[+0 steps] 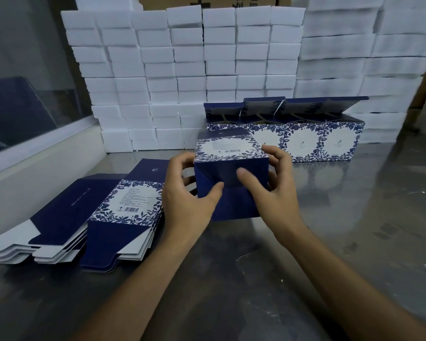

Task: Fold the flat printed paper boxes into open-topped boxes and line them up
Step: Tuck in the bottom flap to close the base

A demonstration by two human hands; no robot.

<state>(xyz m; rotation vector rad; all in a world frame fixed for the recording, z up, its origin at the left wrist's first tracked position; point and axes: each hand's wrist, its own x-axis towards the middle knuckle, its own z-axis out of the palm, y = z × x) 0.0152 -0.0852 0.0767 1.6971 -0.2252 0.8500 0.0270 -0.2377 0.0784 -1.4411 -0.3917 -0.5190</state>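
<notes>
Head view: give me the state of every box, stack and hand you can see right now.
Box in hand: lifted off the table, dark blue bottom flaps facing the camera, being pressed shut.
Left hand: grips the box's left side, thumb on a flap.
Right hand: grips the right side, thumb pressing the centre flap.
Folded boxes: four in a row, upright, lids open.
Flat boxes: unfolded, stacked in piles.
Foam blocks: stacked as a wall.

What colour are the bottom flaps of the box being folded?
Plain dark navy, on the box gripped by the left hand and right hand; head view.
</notes>
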